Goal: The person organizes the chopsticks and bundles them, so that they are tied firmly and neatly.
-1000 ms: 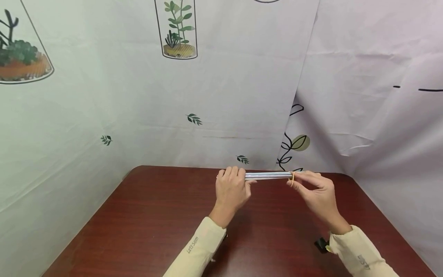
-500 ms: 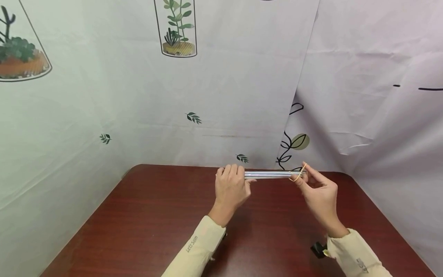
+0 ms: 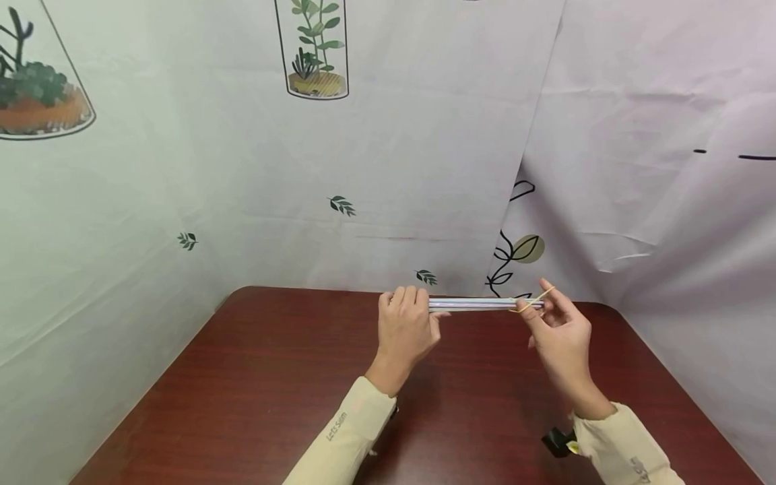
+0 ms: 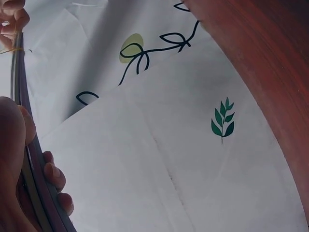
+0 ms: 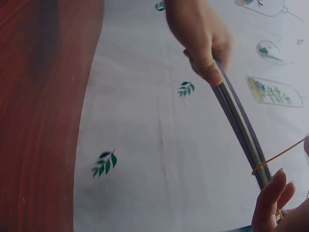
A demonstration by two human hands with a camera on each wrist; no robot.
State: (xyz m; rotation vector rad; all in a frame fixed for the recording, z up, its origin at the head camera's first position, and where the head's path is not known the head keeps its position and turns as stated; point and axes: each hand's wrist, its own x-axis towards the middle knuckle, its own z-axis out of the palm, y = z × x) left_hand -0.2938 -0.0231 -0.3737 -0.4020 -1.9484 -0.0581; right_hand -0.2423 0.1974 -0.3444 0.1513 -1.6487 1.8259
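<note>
The left hand (image 3: 405, 330) grips the left end of a bundle of thin rods (image 3: 473, 304), held level above the far edge of the table (image 3: 267, 377). The right hand (image 3: 560, 333) pinches a yellow rubber band (image 3: 533, 302) looped round the bundle's right end. Half a second ago the band hung slack; now it is stretched into a taut line toward the far right, probably being pulled for another turn, though the loop itself is too small to read.

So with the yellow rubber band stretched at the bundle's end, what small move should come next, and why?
Probably another turn of the thin yellow rubber band over the tip. The right hand pulls it taut beside the bundle of pale thin sticks, which the left hand grips level above the dark red wooden table.
</note>
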